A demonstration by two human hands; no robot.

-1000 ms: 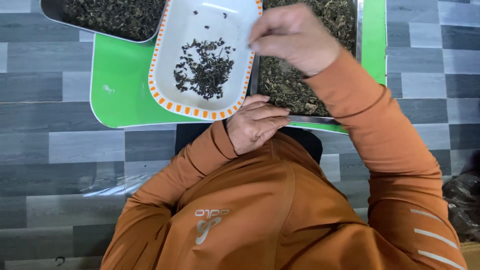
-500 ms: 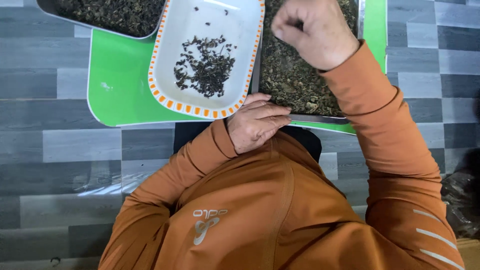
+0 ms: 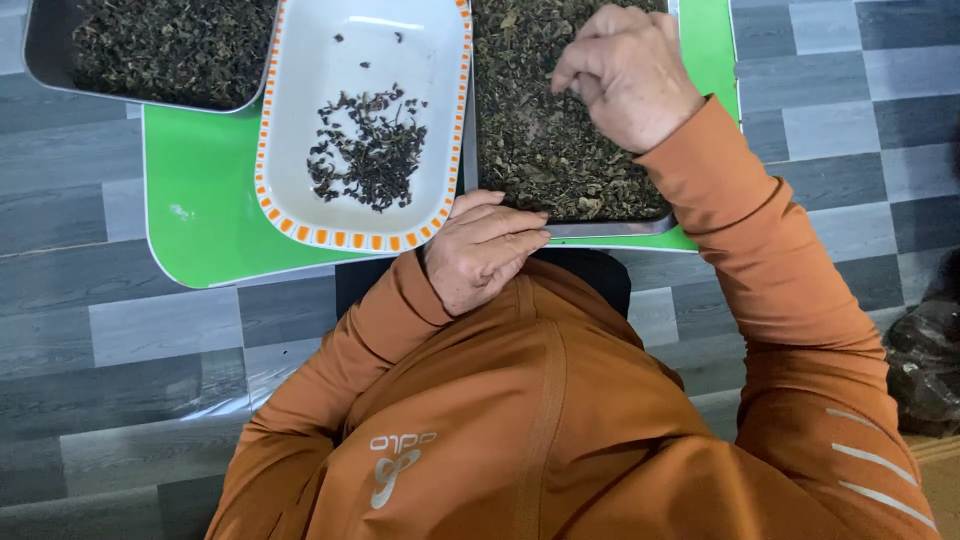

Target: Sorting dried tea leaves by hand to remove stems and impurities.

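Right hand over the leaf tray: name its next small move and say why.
Probably lower the right hand and pinch out a piece from the tray of dry leaves. Its fingers are curled just above the leaves, the white dish already holds a small dark pile, and the left hand rests at the tray's near edge.

Top edge cuts off both metal trays [image 3: 45, 60] and white dish [image 3: 300, 60].

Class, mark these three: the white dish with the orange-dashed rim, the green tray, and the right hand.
white dish [image 3: 300, 90], head view, bare inner floor.
green tray [image 3: 205, 215], head view, bare left part.
right hand [image 3: 630, 80], head view, back of hand.
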